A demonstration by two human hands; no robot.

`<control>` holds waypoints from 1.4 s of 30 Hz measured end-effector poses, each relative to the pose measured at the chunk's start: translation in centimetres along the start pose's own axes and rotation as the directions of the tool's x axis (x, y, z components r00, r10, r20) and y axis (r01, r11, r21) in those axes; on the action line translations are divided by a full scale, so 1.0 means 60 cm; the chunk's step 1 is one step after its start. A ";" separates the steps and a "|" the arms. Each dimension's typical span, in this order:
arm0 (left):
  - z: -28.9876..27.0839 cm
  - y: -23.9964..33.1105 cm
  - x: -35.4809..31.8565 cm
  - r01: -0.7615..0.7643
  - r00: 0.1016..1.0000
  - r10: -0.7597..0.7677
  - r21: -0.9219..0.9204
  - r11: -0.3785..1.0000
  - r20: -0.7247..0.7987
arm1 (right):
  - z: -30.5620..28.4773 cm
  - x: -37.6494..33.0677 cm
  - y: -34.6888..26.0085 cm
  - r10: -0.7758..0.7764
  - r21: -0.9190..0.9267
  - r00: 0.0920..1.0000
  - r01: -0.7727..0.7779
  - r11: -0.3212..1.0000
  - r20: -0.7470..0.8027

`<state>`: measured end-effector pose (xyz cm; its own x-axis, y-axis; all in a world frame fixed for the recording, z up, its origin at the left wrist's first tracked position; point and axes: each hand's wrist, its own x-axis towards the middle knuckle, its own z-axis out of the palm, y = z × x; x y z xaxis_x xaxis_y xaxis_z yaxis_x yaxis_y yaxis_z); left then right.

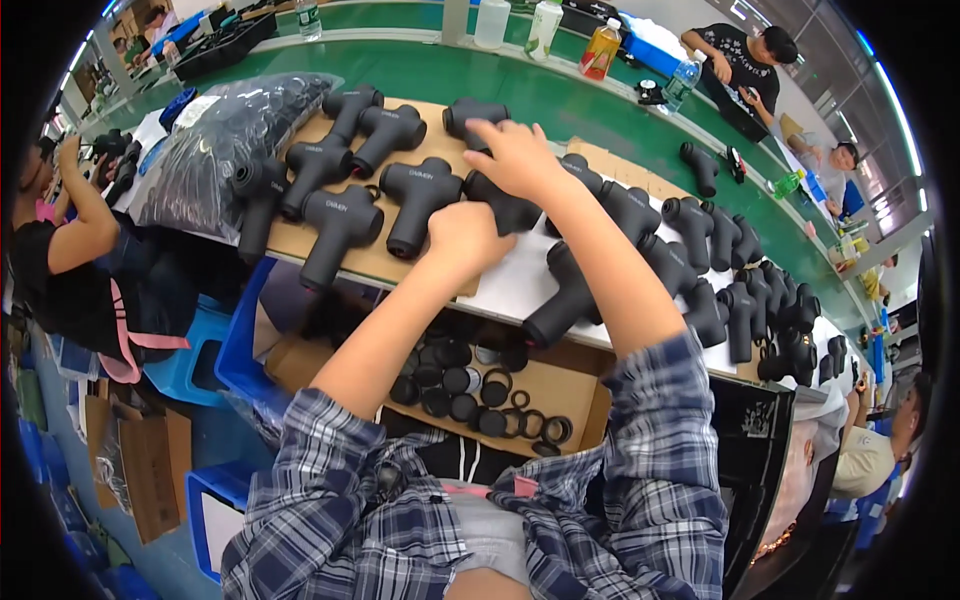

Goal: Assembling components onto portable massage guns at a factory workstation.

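Observation:
Dark grey, T-shaped massage guns lie in rows on the bench in front of me. My left hand [465,238] is closed around one massage gun [508,208], which is partly hidden under my right hand and wrist. Just above it, my right hand [517,160] is stretched out with its fingers apart. Its fingertips are at another massage gun [472,113] at the far edge of the cardboard, though whether they touch it is hard to tell. Left of my hands, a massage gun [422,190] and another massage gun [340,220] lie on the cardboard sheet [385,262].
An open cardboard box [590,400] with black round caps and rings sits below the bench edge. A plastic bag [220,150] of dark parts lies at the left. Beyond runs a green conveyor [450,75] with bottles along its far side. Several people work nearby.

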<state>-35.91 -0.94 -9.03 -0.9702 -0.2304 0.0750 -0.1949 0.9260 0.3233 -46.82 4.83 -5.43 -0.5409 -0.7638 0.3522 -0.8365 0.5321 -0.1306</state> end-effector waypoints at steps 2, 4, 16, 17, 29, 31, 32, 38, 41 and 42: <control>0.014 -0.015 0.006 -0.045 0.997 0.040 -0.080 0.996 -0.065 | -0.073 -0.065 -0.071 -0.027 0.440 0.997 0.058 0.896 -0.077; 0.013 -0.035 -0.012 0.004 0.994 -0.016 -0.107 0.994 -0.112 | -0.119 -0.182 -0.142 -0.102 0.636 0.994 0.099 0.766 -0.032; -0.044 0.008 -0.051 0.236 0.964 -0.155 -0.964 0.119 0.217 | 0.120 -0.449 -0.130 0.472 -0.056 0.878 -0.468 0.882 0.076; -0.044 0.009 -0.060 0.249 0.963 -0.108 -0.969 -0.012 0.248 | 0.121 -0.446 -0.128 0.471 -0.006 0.873 -0.474 0.880 0.128; -0.065 0.064 -0.157 0.365 0.900 0.018 -0.733 -0.574 0.435 | -0.081 -0.394 -0.160 0.736 0.937 0.677 0.260 -0.234 -0.004; -0.064 0.076 -0.157 0.362 0.904 0.048 -0.701 -0.615 0.426 | -0.075 -0.370 -0.162 0.751 0.954 0.650 0.283 -0.100 -0.114; -0.064 0.082 -0.157 0.354 0.909 0.073 -0.668 -0.655 0.410 | -0.070 -0.358 -0.166 0.747 0.953 0.625 0.302 0.035 -0.226; -0.071 0.110 -0.158 0.278 0.931 0.031 -0.650 -0.707 0.364 | -0.048 -0.342 -0.177 0.666 0.904 0.612 0.282 0.322 -0.428; -0.070 0.106 -0.157 0.241 0.939 0.011 -0.634 -0.735 0.343 | -0.051 -0.349 -0.163 0.571 0.817 0.659 0.116 0.565 -0.489; -0.070 0.106 -0.157 0.242 0.938 0.010 -0.634 -0.734 0.346 | -0.051 -0.348 -0.160 0.573 0.818 0.659 0.114 0.563 -0.487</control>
<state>-27.39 5.86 -3.70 -0.9620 -0.1032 -0.2529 -0.0003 -0.9254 0.3790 -27.18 16.80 -8.69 -0.7934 -0.0205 0.6084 -0.6048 -0.0866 -0.7916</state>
